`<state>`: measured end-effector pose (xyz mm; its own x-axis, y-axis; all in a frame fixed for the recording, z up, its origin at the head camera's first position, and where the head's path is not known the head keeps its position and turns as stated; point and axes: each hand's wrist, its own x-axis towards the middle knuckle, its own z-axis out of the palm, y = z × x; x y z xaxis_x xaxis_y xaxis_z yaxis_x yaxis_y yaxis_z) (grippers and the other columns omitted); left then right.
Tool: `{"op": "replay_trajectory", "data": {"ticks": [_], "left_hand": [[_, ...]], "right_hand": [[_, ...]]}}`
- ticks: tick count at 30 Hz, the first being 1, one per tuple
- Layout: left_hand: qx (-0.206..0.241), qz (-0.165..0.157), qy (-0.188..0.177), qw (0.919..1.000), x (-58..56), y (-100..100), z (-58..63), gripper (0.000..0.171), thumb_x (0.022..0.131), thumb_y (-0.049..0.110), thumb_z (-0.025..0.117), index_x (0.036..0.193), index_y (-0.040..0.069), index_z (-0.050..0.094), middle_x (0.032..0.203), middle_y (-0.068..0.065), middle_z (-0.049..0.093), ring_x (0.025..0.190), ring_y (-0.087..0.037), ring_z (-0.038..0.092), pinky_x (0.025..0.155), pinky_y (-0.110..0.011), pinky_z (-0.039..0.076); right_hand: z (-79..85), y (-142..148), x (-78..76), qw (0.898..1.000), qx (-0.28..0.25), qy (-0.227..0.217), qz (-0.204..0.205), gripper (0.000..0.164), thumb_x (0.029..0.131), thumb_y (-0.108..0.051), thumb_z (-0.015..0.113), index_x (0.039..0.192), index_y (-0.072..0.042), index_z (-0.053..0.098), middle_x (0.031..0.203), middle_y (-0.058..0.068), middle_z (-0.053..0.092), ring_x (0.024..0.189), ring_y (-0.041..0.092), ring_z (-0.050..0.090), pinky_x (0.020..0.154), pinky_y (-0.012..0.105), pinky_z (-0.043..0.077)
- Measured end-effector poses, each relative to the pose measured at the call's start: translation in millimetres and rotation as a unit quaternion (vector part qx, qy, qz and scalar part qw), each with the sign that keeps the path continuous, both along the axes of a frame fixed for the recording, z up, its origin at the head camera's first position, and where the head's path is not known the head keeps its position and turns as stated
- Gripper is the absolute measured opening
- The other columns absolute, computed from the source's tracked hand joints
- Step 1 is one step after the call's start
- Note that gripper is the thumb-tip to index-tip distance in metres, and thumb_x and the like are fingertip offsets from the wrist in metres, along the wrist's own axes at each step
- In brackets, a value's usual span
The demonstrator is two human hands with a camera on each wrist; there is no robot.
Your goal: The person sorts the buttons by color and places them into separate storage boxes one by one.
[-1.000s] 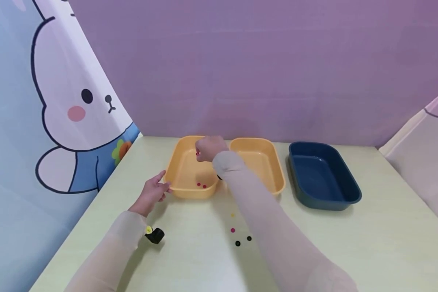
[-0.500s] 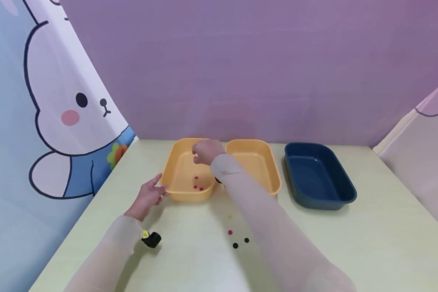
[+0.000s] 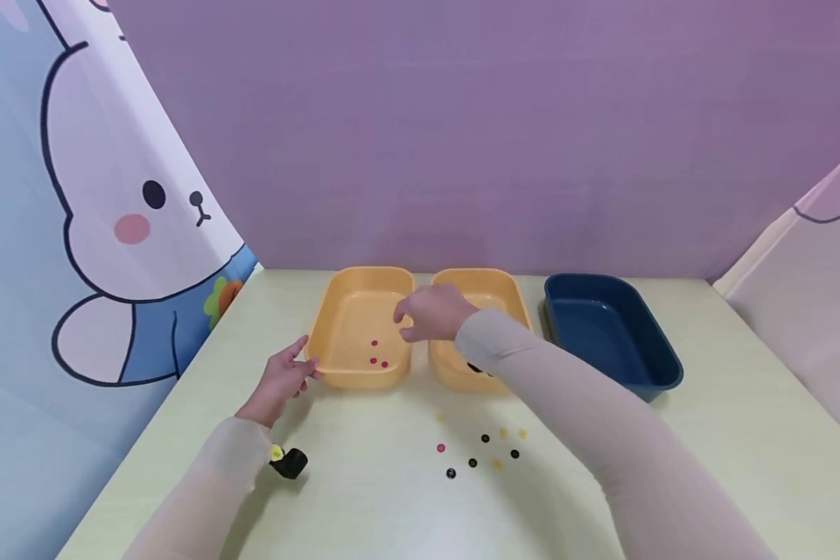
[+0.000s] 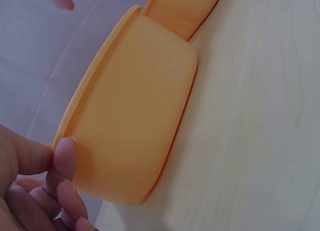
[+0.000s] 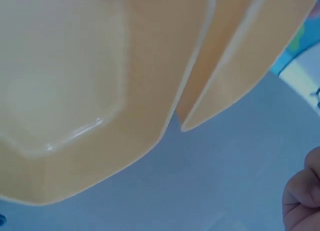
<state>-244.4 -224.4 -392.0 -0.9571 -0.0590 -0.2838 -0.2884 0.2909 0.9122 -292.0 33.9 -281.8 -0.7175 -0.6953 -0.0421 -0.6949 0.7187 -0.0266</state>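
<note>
My left hand (image 3: 280,383) grips the near-left corner of the left orange tray (image 3: 364,379). In the left wrist view its thumb and index finger (image 4: 64,158) pinch the rim. Inside that tray lie three small red buttons (image 3: 374,361). My right hand (image 3: 435,313) is above the trays, over the gap between the left tray and the second orange tray (image 3: 514,295). Its thumb and index finger are loosely bent and apart, with nothing showing between them. On the table in front are a red button (image 3: 441,448), several black buttons (image 3: 451,473) and several yellow buttons (image 3: 497,464).
A dark blue tray (image 3: 598,319) stands at the right, partly behind my right sleeve (image 3: 588,420). A purple cloth backdrop (image 3: 497,140) rises behind the trays. A black wrist device (image 3: 291,463) hangs under my left wrist.
A third red button has dropped from my right hand into the left tray. That hand has moved right, uncovering more buttons on the table. The left hand stays at the rim.
</note>
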Motion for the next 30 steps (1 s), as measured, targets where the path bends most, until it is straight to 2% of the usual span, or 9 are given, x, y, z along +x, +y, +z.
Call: {"op": "replay_trajectory", "data": {"ticks": [5,7,9,14,20,30], "left_hand": [[-0.003,0.003,-0.01,0.9999,4.1,-0.4,-2.0,0.062,0.1,0.011,0.047,0.153,0.005,0.016,0.068,0.006,0.062,0.056,-0.013,0.041,0.054,-0.024,0.033],[-0.004,0.006,-0.012,0.9999,6.1,-1.2,-1.5,0.062,0.1,0.012,0.047,0.153,0.006,0.015,0.068,0.005,0.062,0.056,-0.013,0.041,0.054,-0.024,0.033],[-0.003,0.006,-0.01,0.9999,6.5,-1.4,-0.5,0.062,0.101,0.012,0.047,0.153,0.005,0.015,0.069,0.005,0.062,0.056,-0.014,0.04,0.053,-0.024,0.033],[0.003,-0.003,0.0,1.0,4.2,-1.3,0.8,0.062,0.1,0.011,0.047,0.153,0.004,0.015,0.068,0.006,0.061,0.055,-0.013,0.041,0.053,-0.024,0.033],[-0.006,-0.01,0.004,0.9999,6.7,-2.2,-0.5,0.062,0.1,0.011,0.047,0.152,0.002,0.015,0.069,0.005,0.061,0.056,-0.013,0.04,0.053,-0.024,0.034],[-0.005,-0.02,0.014,0.9997,5.8,-4.3,1.0,0.062,0.1,0.01,0.046,0.152,0.002,0.014,0.068,0.008,0.062,0.055,-0.012,0.04,0.053,-0.023,0.034]], "right_hand": [[3.0,5.6,27.0,0.998,-0.019,0.0,0.061,0.02,0.088,-0.027,0.068,0.105,-0.018,0.073,0.082,-0.006,0.069,0.067,0.008,0.058,0.063,0.025,0.047],[3.2,7.5,34.4,0.997,-0.02,0.002,0.077,0.019,0.087,-0.026,0.068,0.104,-0.018,0.073,0.073,-0.007,0.066,0.061,0.007,0.053,0.061,0.024,0.046],[3.2,11.5,39.3,0.996,-0.017,0.01,0.085,0.018,0.086,-0.025,0.069,0.102,-0.018,0.074,0.07,-0.008,0.066,0.059,0.006,0.052,0.06,0.024,0.045],[-0.6,24.0,44.6,0.997,-0.006,0.011,0.081,0.018,0.085,-0.025,0.068,0.1,-0.019,0.075,0.075,-0.008,0.069,0.059,0.005,0.054,0.06,0.025,0.046],[-8.9,32.4,52.9,0.997,0.002,-0.006,0.074,0.017,0.084,-0.026,0.07,0.098,-0.019,0.075,0.069,-0.009,0.064,0.058,0.005,0.05,0.06,0.026,0.045],[-21.1,38.7,63.7,0.997,0.001,-0.017,0.079,0.017,0.083,-0.027,0.07,0.098,-0.019,0.075,0.079,-0.006,0.07,0.062,0.005,0.056,0.063,0.026,0.047]]}}
